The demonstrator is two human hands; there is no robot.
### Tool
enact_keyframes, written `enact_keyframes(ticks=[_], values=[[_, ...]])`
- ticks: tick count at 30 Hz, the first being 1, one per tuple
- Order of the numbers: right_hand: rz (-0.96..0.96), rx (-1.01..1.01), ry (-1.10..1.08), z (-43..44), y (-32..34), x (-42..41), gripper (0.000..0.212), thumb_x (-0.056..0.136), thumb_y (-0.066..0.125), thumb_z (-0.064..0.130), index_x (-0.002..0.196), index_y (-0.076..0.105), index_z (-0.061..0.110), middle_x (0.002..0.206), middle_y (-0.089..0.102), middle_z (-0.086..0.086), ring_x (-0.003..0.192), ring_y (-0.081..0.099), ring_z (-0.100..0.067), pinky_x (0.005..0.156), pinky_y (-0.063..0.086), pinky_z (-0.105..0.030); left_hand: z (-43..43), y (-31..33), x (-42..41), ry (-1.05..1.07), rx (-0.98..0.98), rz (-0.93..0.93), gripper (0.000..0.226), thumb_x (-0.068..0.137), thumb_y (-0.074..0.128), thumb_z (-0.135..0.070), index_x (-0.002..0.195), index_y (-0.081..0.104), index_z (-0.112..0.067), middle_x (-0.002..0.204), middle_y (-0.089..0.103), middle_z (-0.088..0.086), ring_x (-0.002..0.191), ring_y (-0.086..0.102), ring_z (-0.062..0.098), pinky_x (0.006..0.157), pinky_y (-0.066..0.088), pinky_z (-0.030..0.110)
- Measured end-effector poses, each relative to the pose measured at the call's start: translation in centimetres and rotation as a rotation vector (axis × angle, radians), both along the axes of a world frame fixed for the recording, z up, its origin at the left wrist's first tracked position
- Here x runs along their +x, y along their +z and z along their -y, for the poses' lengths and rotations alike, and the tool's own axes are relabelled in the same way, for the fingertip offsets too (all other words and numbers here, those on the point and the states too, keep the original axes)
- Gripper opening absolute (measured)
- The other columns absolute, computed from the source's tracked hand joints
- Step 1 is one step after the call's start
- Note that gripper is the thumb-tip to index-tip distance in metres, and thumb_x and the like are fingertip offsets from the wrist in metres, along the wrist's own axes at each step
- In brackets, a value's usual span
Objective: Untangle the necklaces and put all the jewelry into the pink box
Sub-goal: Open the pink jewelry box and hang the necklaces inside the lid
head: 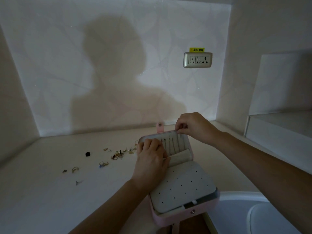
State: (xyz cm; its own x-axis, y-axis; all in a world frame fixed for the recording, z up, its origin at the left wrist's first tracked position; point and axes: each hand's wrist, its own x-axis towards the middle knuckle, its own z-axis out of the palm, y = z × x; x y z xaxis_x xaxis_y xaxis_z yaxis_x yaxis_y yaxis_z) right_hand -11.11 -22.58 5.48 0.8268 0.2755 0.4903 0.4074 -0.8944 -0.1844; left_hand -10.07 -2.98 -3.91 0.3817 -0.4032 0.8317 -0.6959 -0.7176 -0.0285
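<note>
The pink box (189,215) lies open at the table's front edge, its lid (184,142) tipped back. Several thin necklace chains (172,144) hang in a row inside the lid, their lower ends tucked into a pale pocket (181,157). My left hand (150,159) rests against the lid's left side, fingers curled, apparently pinching the pocket's elastic edge. My right hand (194,126) pinches something small at the lid's top rim; what it holds is hidden. A grey perforated earring panel (182,184) covers the box's base. Loose rings and earrings (118,153) lie scattered on the table to the left.
A small black piece (87,154) sits left of the scattered jewelry, with more rings (75,169) nearer me. A wall socket (197,59) is above right. A white shelf (278,127) stands at the right; a white rounded seat (263,215) is at the lower right.
</note>
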Motion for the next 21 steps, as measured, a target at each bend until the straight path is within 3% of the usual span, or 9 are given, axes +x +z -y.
enact_keyframes(ticks=[9, 15, 18, 21], values=[[0.083, -0.074, 0.017, -0.1, -0.9, 0.3, 0.002, 0.082, 0.072, 0.01, 0.083, 0.07, 0.011, 0.088, 0.054, 0.006, 0.071, 0.056, -0.01, 0.07, 0.047, -0.025, 0.0, 0.1, -0.1, 0.004, 0.008, -0.027, 0.029, 0.078, 0.047, -0.042, 0.07, 0.061, -0.018, 0.085, 0.054, -0.003, 0.086, 0.038, 0.014, 0.078, 0.025, 0.028], [0.09, -0.068, -0.006, 0.1, -0.8, 0.6, 0.02, 0.08, 0.075, 0.014, 0.08, 0.056, 0.015, 0.087, 0.046, 0.01, 0.065, 0.048, -0.003, 0.064, 0.038, -0.022, 0.0, 0.2, -0.3, 0.004, 0.015, -0.037, 0.029, 0.078, 0.045, -0.042, 0.071, 0.061, -0.019, 0.085, 0.054, -0.003, 0.086, 0.038, 0.013, 0.077, 0.025, 0.026], [0.103, -0.084, -0.039, 0.5, -0.7, 1.0, 0.026, 0.078, 0.078, 0.025, 0.074, 0.052, 0.021, 0.08, 0.043, 0.011, 0.067, 0.047, -0.009, 0.063, 0.04, -0.026, -0.1, 0.2, -0.2, -0.002, 0.016, -0.037, 0.03, 0.079, 0.045, -0.042, 0.071, 0.061, -0.018, 0.085, 0.054, -0.003, 0.086, 0.038, 0.013, 0.077, 0.025, 0.026], [0.087, -0.048, -0.059, 1.0, -0.7, 1.3, 0.02, 0.076, 0.078, 0.03, 0.072, 0.062, 0.019, 0.075, 0.044, 0.012, 0.065, 0.047, -0.005, 0.064, 0.041, -0.026, -0.1, 0.2, -0.1, -0.004, 0.014, -0.038, 0.029, 0.079, 0.046, -0.042, 0.071, 0.06, -0.018, 0.085, 0.053, -0.003, 0.086, 0.037, 0.014, 0.077, 0.025, 0.026]])
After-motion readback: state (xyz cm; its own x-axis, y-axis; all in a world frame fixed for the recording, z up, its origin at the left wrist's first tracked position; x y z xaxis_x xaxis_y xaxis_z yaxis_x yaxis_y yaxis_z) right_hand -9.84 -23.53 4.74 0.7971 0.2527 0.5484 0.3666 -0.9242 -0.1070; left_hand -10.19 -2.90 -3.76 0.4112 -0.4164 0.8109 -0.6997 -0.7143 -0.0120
